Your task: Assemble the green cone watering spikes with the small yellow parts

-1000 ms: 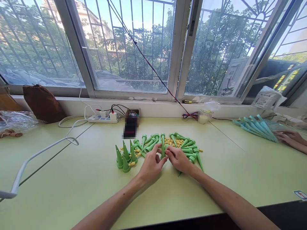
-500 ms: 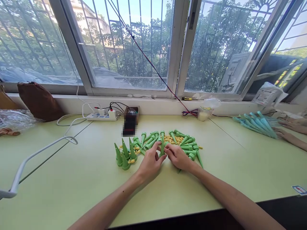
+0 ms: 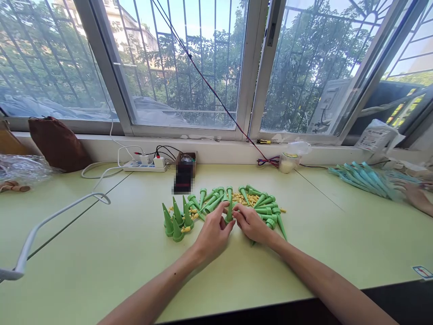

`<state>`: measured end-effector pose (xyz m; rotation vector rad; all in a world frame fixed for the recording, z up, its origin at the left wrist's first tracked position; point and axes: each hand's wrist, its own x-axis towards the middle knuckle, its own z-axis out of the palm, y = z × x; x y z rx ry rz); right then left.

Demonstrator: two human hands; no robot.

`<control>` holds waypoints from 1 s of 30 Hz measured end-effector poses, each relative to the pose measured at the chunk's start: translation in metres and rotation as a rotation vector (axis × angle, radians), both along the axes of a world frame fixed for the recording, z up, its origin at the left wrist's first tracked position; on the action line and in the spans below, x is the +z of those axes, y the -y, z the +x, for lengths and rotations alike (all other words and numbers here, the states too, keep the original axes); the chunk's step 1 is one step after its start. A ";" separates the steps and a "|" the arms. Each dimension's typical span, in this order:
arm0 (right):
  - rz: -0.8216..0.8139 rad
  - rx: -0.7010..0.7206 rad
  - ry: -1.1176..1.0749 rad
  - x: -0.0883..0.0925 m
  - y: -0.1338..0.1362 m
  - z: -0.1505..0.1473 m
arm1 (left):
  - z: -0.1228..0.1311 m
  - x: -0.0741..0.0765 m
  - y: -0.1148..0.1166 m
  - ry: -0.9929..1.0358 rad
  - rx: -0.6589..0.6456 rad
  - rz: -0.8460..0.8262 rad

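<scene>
Between my hands a green cone (image 3: 229, 212) stands upright, point up. My left hand (image 3: 214, 225) has its fingers and thumb closed round the cone's lower part. My right hand (image 3: 251, 223) is pinched at the cone's right side; whatever lies between its fingertips is too small to make out. Several upright green cones (image 3: 177, 230) stand in a cluster to the left, with small yellow pieces (image 3: 186, 229) beside them. Behind and to the right of my hands, more green cones (image 3: 265, 210) lie around a pile of yellow pieces (image 3: 248, 198).
A power strip (image 3: 145, 167) and a dark box (image 3: 183, 177) sit at the back. A jar (image 3: 289, 162) is by the sill. At the right, another person's hand (image 3: 414, 193) is near blue-green strips (image 3: 367, 180). A white bent tube (image 3: 50, 219) crosses the left side.
The other person's hand at the far right has shifted, and only one now shows clearly. The view has moved slightly. My hands and the cone keep nearly the same pose.
</scene>
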<state>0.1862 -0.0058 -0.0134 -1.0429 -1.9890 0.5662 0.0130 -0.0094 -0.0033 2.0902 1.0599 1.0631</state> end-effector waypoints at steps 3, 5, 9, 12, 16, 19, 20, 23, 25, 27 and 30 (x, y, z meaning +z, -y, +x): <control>0.014 -0.003 -0.003 0.000 0.000 0.000 | 0.000 0.000 0.001 0.004 -0.013 -0.001; 0.007 -0.002 -0.008 0.001 0.000 0.000 | -0.001 0.000 0.001 0.015 -0.022 -0.007; -0.023 0.000 -0.027 0.002 0.001 0.000 | -0.001 0.000 0.001 0.089 -0.037 -0.056; -0.036 0.001 -0.038 0.002 0.001 0.000 | -0.002 0.002 0.001 0.182 -0.080 -0.166; -0.022 0.015 -0.033 0.002 0.001 0.000 | -0.002 0.004 -0.001 0.276 -0.125 -0.281; -0.017 0.021 -0.030 0.002 0.001 0.000 | -0.001 0.004 -0.001 0.315 -0.135 -0.306; -0.018 0.021 -0.029 0.002 0.001 0.000 | -0.001 0.004 -0.001 0.324 -0.138 -0.305; -0.018 0.019 -0.025 0.001 0.001 0.000 | -0.001 0.003 -0.002 0.343 -0.149 -0.314; -0.019 0.023 -0.026 0.001 0.001 0.000 | -0.001 0.002 -0.003 0.361 -0.153 -0.346; -0.018 0.035 -0.032 0.002 0.001 0.000 | 0.000 0.002 -0.005 0.392 -0.145 -0.395; -0.005 0.042 -0.036 0.003 0.001 0.000 | 0.001 0.001 -0.008 0.431 -0.119 -0.469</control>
